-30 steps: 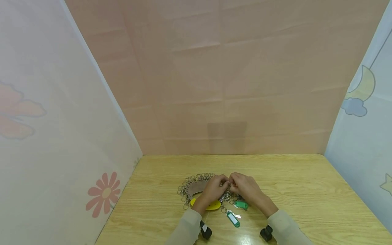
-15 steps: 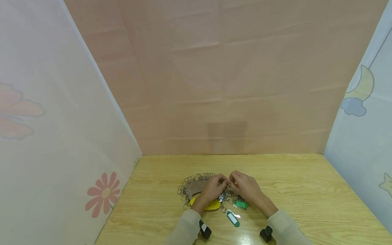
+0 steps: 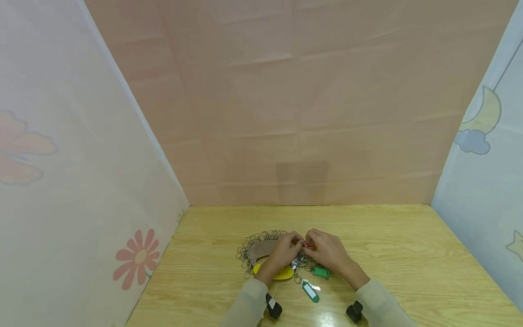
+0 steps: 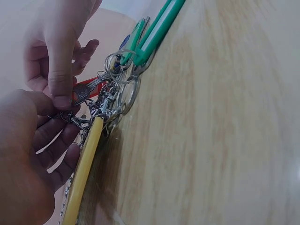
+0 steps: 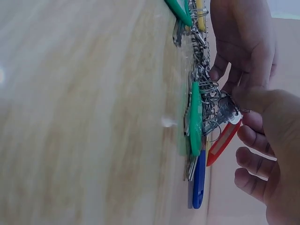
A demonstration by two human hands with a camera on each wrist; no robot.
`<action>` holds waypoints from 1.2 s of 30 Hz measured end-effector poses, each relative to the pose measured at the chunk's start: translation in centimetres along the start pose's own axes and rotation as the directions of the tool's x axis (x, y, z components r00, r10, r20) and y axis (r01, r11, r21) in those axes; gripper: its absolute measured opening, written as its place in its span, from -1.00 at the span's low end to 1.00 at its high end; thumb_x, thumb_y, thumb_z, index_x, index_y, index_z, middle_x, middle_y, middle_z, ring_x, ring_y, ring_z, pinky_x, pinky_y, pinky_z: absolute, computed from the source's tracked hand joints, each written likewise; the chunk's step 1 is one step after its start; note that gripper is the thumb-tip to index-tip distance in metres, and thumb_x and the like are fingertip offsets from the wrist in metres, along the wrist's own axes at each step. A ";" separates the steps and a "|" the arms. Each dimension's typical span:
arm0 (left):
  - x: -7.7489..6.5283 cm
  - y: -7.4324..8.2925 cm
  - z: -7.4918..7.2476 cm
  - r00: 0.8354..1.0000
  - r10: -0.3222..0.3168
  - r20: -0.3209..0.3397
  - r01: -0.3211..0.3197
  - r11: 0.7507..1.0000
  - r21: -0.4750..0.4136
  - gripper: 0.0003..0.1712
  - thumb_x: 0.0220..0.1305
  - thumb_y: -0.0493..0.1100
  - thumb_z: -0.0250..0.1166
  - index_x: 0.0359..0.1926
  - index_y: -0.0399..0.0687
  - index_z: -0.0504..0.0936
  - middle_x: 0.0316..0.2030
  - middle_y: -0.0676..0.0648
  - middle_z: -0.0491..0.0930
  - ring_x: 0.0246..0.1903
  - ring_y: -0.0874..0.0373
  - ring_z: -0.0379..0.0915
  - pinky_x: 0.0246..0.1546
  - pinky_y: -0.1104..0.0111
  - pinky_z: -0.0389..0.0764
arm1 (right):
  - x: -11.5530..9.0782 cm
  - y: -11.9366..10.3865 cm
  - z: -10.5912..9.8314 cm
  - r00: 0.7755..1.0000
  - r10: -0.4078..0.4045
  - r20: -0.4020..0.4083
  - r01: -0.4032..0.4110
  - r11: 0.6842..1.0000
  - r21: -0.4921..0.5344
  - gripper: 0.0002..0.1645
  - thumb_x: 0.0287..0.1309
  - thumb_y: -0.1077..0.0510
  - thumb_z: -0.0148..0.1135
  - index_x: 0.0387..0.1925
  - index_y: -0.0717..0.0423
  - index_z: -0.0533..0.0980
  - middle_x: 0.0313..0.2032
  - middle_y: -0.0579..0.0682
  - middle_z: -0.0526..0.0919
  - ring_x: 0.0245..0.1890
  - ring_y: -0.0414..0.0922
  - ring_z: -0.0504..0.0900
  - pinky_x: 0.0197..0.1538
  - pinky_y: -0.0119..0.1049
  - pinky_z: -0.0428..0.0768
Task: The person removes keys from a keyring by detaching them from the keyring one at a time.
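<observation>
Both hands meet over a cluster of metal rings, clasps and keys on the table. My left hand (image 3: 284, 250) pinches a small metal ring or clasp (image 4: 68, 116) between thumb and forefinger. My right hand (image 3: 327, 249) pinches a key (image 5: 228, 108) with a red key tag (image 5: 225, 140) by its ring end, close to the left fingertips. Beneath the left hand lies a grey-brown curved band (image 3: 261, 249) edged with many rings. A yellow plate (image 3: 283, 273) sits in front of it. Whether the key's ring and the clasp are linked is hidden by the fingers.
Two green key tags, one (image 3: 310, 291) with a key in front and one (image 3: 321, 272) by the right wrist, lie on the wooden table (image 3: 196, 281). A blue key tag (image 5: 199, 180) lies beyond them. Fabric walls (image 3: 253, 113) stand behind and at both sides.
The red key tag now shows between the hands in the head view. My right fingers have shifted slightly around the key; the left hand stays nearly still.
</observation>
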State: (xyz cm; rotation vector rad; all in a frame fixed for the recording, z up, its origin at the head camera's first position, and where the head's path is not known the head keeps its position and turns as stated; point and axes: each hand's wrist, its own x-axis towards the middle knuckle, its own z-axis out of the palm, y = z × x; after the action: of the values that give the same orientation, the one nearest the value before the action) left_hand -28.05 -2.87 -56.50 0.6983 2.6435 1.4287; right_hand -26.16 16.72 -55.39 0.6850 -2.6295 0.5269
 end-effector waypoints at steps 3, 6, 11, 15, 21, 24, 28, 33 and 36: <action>0.0 0.0 0.0 1.000 0.006 -0.002 -0.006 1.000 -0.001 -0.75 0.66 -0.05 0.16 0.00 -0.01 0.74 -0.07 0.03 0.77 -0.10 0.35 0.62 -0.03 0.39 0.64 | 0.0 -0.1 0.0 1.000 -0.002 0.000 0.002 1.000 -0.010 -0.75 0.21 0.00 0.58 -0.28 -0.11 0.60 -0.42 -0.26 0.60 -0.56 -0.43 0.35 -0.49 -0.46 0.39; -0.1 0.0 0.0 1.000 0.009 -0.005 -0.009 1.000 -0.005 -0.74 0.66 -0.04 0.17 0.00 -0.01 0.74 -0.08 0.03 0.77 -0.11 0.35 0.62 -0.05 0.40 0.64 | 0.1 -0.2 0.0 1.000 0.015 0.010 -0.015 1.000 0.000 -0.76 0.20 0.00 0.59 -0.31 -0.12 0.61 -0.43 -0.27 0.60 -0.55 -0.43 0.38 -0.47 -0.45 0.42; -0.1 -0.2 0.0 1.000 0.007 -0.003 -0.007 1.000 -0.010 -0.77 0.65 -0.06 0.18 -0.02 0.00 0.74 -0.10 0.05 0.76 -0.13 0.37 0.60 -0.06 0.41 0.64 | 0.2 -0.5 -0.2 0.997 0.047 0.059 -0.049 0.998 0.042 -0.80 0.26 0.08 0.52 -0.36 -0.12 0.59 -0.47 -0.28 0.56 -0.57 -0.43 0.36 -0.48 -0.46 0.40; -0.1 -0.2 0.1 1.000 0.006 0.000 -0.006 1.000 -0.024 -0.79 0.64 -0.08 0.19 -0.03 0.01 0.74 -0.12 0.07 0.76 -0.15 0.39 0.58 -0.08 0.42 0.63 | 0.2 -0.7 -0.3 0.996 0.052 0.074 -0.056 0.997 0.051 -0.81 0.30 0.13 0.46 -0.36 -0.11 0.57 -0.48 -0.29 0.54 -0.59 -0.43 0.34 -0.49 -0.46 0.38; 0.0 -0.4 0.1 1.000 0.023 0.002 -0.023 0.999 -0.049 -0.79 0.65 -0.08 0.17 -0.02 0.00 0.73 -0.12 0.05 0.76 -0.18 0.41 0.56 -0.11 0.44 0.63 | 0.1 -0.5 -0.4 0.997 0.047 0.062 -0.051 0.997 0.064 -0.81 0.30 0.14 0.46 -0.34 -0.12 0.56 -0.46 -0.29 0.53 -0.57 -0.44 0.34 -0.48 -0.46 0.38; 0.0 -0.5 0.1 1.000 0.026 0.001 -0.026 0.998 -0.050 -0.78 0.65 -0.08 0.17 -0.01 0.00 0.73 -0.11 0.03 0.76 -0.22 0.42 0.55 -0.15 0.46 0.62 | 0.0 -0.3 -0.4 0.998 0.028 0.049 -0.032 0.997 0.077 -0.81 0.30 0.15 0.46 -0.33 -0.12 0.56 -0.45 -0.29 0.53 -0.56 -0.45 0.34 -0.48 -0.47 0.38; 0.0 -0.6 0.1 1.000 0.018 0.005 -0.018 0.998 -0.056 -0.77 0.66 -0.05 0.17 0.00 0.00 0.72 -0.11 0.03 0.76 -0.26 0.44 0.53 -0.18 0.46 0.61 | -0.1 -0.2 -0.4 1.000 -0.005 0.026 0.002 0.996 0.090 -0.81 0.30 0.16 0.46 -0.32 -0.13 0.57 -0.45 -0.31 0.54 -0.55 -0.47 0.33 -0.48 -0.48 0.37; 0.0 -0.7 0.0 1.000 0.018 0.009 -0.017 0.998 -0.066 -0.76 0.66 -0.04 0.17 0.01 -0.01 0.72 -0.11 0.03 0.75 -0.28 0.44 0.52 -0.20 0.47 0.60 | -0.2 -0.2 -0.5 1.000 -0.028 0.002 0.028 0.995 0.094 -0.82 0.29 0.16 0.48 -0.31 -0.12 0.59 -0.44 -0.31 0.56 -0.55 -0.49 0.34 -0.48 -0.50 0.38; 0.0 -0.6 0.0 1.000 0.024 0.007 -0.023 0.998 -0.065 -0.76 0.67 -0.05 0.17 0.01 -0.01 0.72 -0.11 0.03 0.76 -0.28 0.44 0.51 -0.20 0.47 0.60 | -0.3 -0.2 -0.6 1.000 -0.018 0.000 0.018 0.996 0.088 -0.82 0.28 0.14 0.50 -0.31 -0.12 0.59 -0.44 -0.29 0.58 -0.55 -0.49 0.35 -0.49 -0.50 0.38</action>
State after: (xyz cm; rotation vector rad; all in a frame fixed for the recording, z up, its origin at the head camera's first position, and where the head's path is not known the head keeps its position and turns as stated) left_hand -28.31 -3.14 -56.97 0.7296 2.5787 1.5072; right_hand -25.66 16.92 -54.92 0.7351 -2.6118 0.6412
